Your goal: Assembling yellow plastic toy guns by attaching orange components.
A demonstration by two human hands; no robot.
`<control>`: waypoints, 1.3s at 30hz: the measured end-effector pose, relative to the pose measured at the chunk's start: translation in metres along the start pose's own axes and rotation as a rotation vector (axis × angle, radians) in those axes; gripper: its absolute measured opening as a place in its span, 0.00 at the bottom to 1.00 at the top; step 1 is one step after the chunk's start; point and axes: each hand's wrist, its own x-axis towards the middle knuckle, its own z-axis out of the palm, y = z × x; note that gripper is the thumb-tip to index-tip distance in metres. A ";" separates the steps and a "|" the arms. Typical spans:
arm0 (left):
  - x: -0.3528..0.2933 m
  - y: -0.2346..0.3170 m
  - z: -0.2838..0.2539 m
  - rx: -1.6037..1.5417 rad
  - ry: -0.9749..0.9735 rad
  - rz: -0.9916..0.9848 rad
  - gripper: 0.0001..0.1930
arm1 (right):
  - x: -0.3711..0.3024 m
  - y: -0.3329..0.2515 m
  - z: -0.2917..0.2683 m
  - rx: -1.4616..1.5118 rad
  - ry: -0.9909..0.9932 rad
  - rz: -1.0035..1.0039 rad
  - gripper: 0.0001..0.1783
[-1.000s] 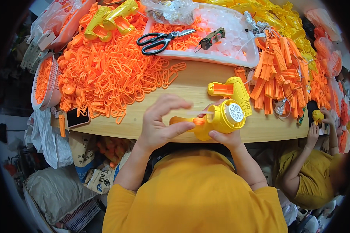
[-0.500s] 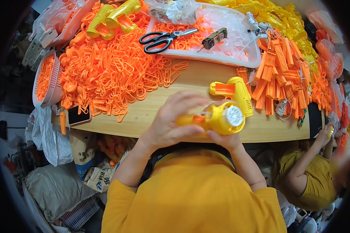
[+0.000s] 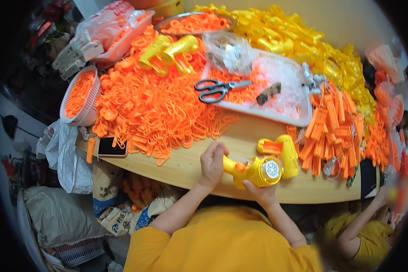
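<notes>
1. The yellow toy hair dryer (image 3: 257, 171) sits at the near edge of the wooden table (image 3: 186, 163), held up just in front of the person's chest. The right hand (image 3: 261, 192) cups it from below, fingers curled around the body. The left hand (image 3: 212, 163) is closed around the nozzle end, fingers pressed together on it.
2. Just behind it lies a second yellow toy dryer (image 3: 281, 152) on the table. Beyond are a heap of orange plastic loops (image 3: 154, 109), a white tray (image 3: 299, 119) with scissors (image 3: 220, 88), and orange strips (image 3: 331, 131) to the right.
3. My worry: both hands work at the very table edge, so a slip could drop the toy or a small orange part to the cluttered floor.
4. A second ago the left hand was spread open over the toy; now it has closed tight on the nozzle.
</notes>
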 end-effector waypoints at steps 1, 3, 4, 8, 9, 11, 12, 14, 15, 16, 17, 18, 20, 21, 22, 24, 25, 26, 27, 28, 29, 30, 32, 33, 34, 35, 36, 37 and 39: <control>-0.003 -0.002 -0.001 -0.007 -0.005 -0.040 0.20 | -0.003 0.005 0.002 0.050 0.016 0.049 0.40; -0.005 -0.006 -0.001 -0.019 -0.003 -0.056 0.20 | -0.009 0.011 0.004 0.140 0.038 0.116 0.45; -0.007 -0.007 -0.002 -0.012 0.002 -0.062 0.20 | -0.007 0.009 0.007 0.230 0.063 0.217 0.50; -0.009 0.004 -0.001 0.034 -0.005 0.043 0.19 | 0.004 0.000 0.001 0.435 0.060 0.264 0.44; -0.009 0.006 -0.001 0.023 -0.019 0.055 0.19 | 0.007 -0.007 0.003 0.456 0.092 0.236 0.40; -0.004 0.003 -0.002 0.098 -0.059 0.127 0.18 | 0.011 -0.008 -0.001 0.488 0.090 0.246 0.38; -0.001 0.003 -0.003 0.177 -0.111 0.190 0.18 | 0.013 -0.007 -0.003 0.522 0.100 0.266 0.36; 0.005 0.006 -0.010 0.235 -0.176 0.218 0.18 | 0.014 -0.003 -0.007 0.507 0.093 0.276 0.35; 0.008 0.008 -0.014 0.320 -0.239 0.285 0.16 | 0.013 -0.002 -0.008 0.486 0.105 0.283 0.33; 0.011 0.010 -0.018 0.405 -0.304 0.349 0.13 | 0.014 -0.003 -0.008 0.486 0.101 0.287 0.33; 0.015 0.013 -0.022 0.406 -0.301 0.343 0.13 | 0.017 -0.004 -0.007 0.471 0.094 0.289 0.35; 0.022 0.019 -0.025 0.412 -0.246 0.373 0.11 | 0.018 -0.005 -0.006 0.454 0.092 0.291 0.36; 0.044 0.028 -0.032 0.415 -0.139 0.401 0.07 | 0.018 0.000 -0.008 0.438 0.050 0.300 0.37; 0.057 0.032 -0.038 0.412 -0.083 0.396 0.06 | 0.019 0.002 -0.008 0.423 0.002 0.307 0.38; 0.070 0.036 -0.044 0.402 -0.022 0.374 0.05 | 0.019 0.003 -0.007 0.426 -0.001 0.308 0.38; 0.099 0.044 -0.054 0.423 0.077 0.425 0.05 | 0.017 0.005 -0.004 0.339 -0.009 0.279 0.36; 0.112 0.050 -0.062 0.461 0.120 0.498 0.05 | 0.017 0.005 -0.004 0.345 -0.019 0.280 0.36; 0.125 0.052 -0.070 0.489 0.160 0.514 0.05 | 0.017 0.004 -0.005 0.376 -0.028 0.312 0.38; 0.137 0.052 -0.078 0.515 0.200 0.528 0.05 | 0.017 0.003 -0.006 0.405 -0.036 0.345 0.40; 0.148 0.052 -0.089 0.522 0.209 0.525 0.05 | 0.016 0.002 -0.007 0.408 -0.047 0.347 0.40; 0.158 0.054 -0.102 0.618 0.261 0.557 0.05 | 0.016 -0.001 -0.008 0.395 -0.030 0.360 0.39; 0.166 0.058 -0.118 0.721 0.318 0.592 0.05 | 0.017 -0.002 -0.007 0.387 -0.018 0.369 0.39; 0.181 0.058 -0.151 0.820 0.384 0.501 0.07 | 0.016 0.000 -0.008 0.402 -0.008 0.383 0.38; 0.188 0.055 -0.171 0.827 0.393 0.502 0.07 | 0.014 0.002 -0.009 0.413 0.011 0.396 0.38; 0.194 0.051 -0.194 0.903 0.455 0.488 0.07 | 0.013 0.004 -0.010 0.420 -0.001 0.392 0.38; 0.200 0.048 -0.214 0.976 0.516 0.475 0.07 | 0.012 0.007 -0.011 0.439 -0.008 0.413 0.37; 0.203 0.044 -0.232 0.980 0.526 0.481 0.07 | 0.012 0.009 -0.010 0.457 -0.013 0.432 0.37; 0.205 0.043 -0.245 1.025 0.558 0.439 0.07 | 0.013 0.009 -0.008 0.461 -0.020 0.425 0.37; 0.211 0.042 -0.263 1.088 0.622 0.296 0.08 | 0.013 0.005 -0.006 0.466 -0.014 0.428 0.37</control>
